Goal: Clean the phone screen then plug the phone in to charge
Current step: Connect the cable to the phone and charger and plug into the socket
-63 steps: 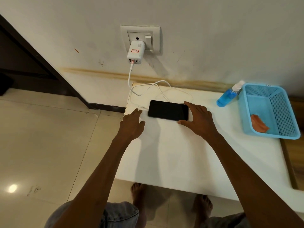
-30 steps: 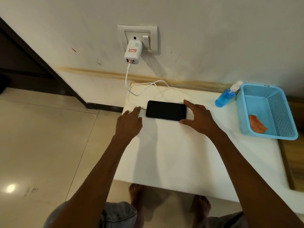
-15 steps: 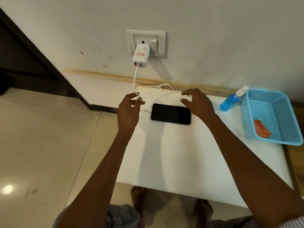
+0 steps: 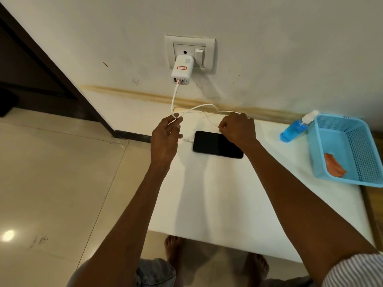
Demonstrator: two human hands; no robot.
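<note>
Currently the phone (image 4: 217,144) lies flat, screen up and dark, on the white table (image 4: 228,193), near its far left corner. The cable (image 4: 204,107) runs down from the charger (image 4: 182,69) in the wall socket (image 4: 190,52), loops above the table's far edge, and ends in a plug (image 4: 187,140) lying on the table just beside the phone's left end. Whether the plug is seated in the port cannot be told from this view.

Left hand (image 4: 164,139): thumb and forefinger pinch the cable near the loop below the charger. Right hand (image 4: 237,128): fingers curl around the cable above the phone's far edge; both hands hold cable, not the phone.

Handling notes, as judgement:
- The cable is light, thin and limp. It carries no push; guide it by the rigid plug body, not the cord.
- Pulling the slack hard may tug the charger in the socket or drag the phone.
- The phone is rigid, smooth and probably slippery on the glossy table; the glass is fragile. Steady it by its long edges, keeping fingers off the screen.

The spray bottle (image 4: 294,129) stands beside the blue basket (image 4: 331,131), which holds an orange cloth (image 4: 334,167), well apart from the phone.
</note>
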